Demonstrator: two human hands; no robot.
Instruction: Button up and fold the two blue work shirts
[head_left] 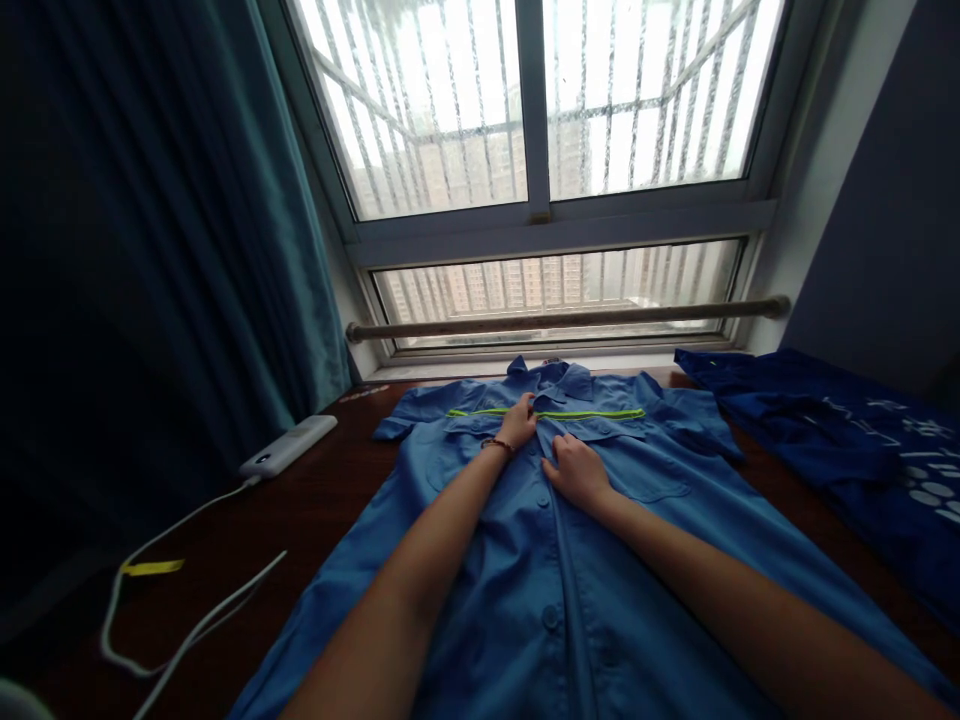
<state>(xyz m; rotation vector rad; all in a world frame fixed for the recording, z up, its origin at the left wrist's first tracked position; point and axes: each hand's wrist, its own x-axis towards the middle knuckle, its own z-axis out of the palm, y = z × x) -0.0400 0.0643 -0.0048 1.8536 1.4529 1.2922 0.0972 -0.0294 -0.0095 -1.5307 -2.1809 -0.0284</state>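
A blue short-sleeved button shirt (480,530) lies front side up, its collar (574,383) towards the window. A bright yellow-green strip (600,414) crosses its chest. My left hand (519,422), with a bracelet on the wrist, has its fingers closed on the front edge of the shirt just below the collar. Slightly lower and to the right, my right hand (576,472) rests with curled fingers at the other front edge, closed on the cloth. Below the hands, buttons (551,617) run down the front, and the lower front edges lie side by side.
The shirt lies on a dark brown wooden surface (337,500). To the left are a white power strip (290,447) and a white cable (187,640) with a yellow tag (154,568). Darker blue printed cloth (840,430) lies right. Behind are a window rail (570,322) and a curtain (300,330).
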